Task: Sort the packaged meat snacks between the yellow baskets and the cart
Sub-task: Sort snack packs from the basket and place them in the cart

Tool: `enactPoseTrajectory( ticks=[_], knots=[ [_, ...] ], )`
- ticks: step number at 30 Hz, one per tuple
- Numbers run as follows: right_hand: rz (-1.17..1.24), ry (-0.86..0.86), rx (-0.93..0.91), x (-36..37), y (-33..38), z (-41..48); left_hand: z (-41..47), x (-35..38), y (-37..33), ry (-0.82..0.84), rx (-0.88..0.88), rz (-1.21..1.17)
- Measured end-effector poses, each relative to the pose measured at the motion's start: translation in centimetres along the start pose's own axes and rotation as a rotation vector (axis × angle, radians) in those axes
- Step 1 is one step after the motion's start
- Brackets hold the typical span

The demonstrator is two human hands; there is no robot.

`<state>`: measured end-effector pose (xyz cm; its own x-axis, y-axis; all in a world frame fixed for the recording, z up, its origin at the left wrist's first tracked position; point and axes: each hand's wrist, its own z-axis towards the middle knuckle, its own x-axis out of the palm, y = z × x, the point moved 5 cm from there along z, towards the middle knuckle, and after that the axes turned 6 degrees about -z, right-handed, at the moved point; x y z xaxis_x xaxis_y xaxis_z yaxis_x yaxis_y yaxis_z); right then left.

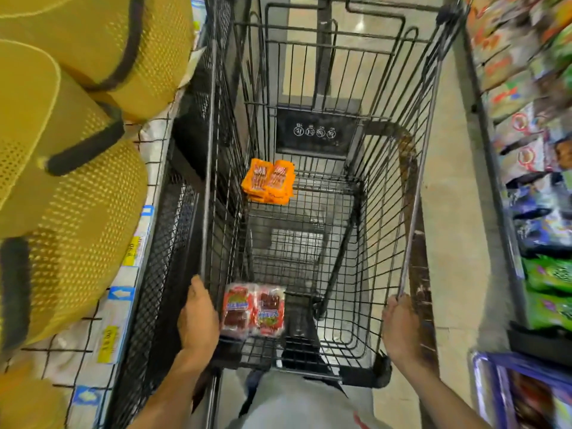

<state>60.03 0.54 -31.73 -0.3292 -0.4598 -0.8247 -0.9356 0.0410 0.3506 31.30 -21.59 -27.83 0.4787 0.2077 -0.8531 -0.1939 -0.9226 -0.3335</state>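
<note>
From the head camera, a black wire shopping cart (383,193) fills the middle of the aisle. The left hand (198,317) is curled around the cart's left top rail near the person. The right hand (400,328) is curled around the right top rail the same way. Neither hand holds a snack.

Two red and clear plastic packs of meat snacks (252,309) lie side by side on the cart's bottom at the near left corner, just beside the left hand but behind the wire wall. A small stack of flat orange snack packs (268,181) lies on the cart's bottom farther away, also on the left side, well apart from the red packs.

Big yellow plastic baskets with small holes and black handles (71,168) sit piled on a wire shelf to the left of the cart. What is inside them cannot be seen. Shelves of bright snack bags (538,181) stand on the right, blurry.
</note>
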Motion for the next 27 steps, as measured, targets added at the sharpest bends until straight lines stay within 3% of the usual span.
enactPoseTrajectory(
  ticks=[16, 27],
  knots=[
    [0.188, -0.112, 0.043, -3.2, 1.3, 4.8, 1.3, 1.1, -4.1, -0.026, 0.058, -0.122],
    [0.075, -0.139, -0.075, -4.8, 0.8, 6.3, 0.5, 1.5, -5.3, 0.004, 0.021, -0.116]
  ],
)
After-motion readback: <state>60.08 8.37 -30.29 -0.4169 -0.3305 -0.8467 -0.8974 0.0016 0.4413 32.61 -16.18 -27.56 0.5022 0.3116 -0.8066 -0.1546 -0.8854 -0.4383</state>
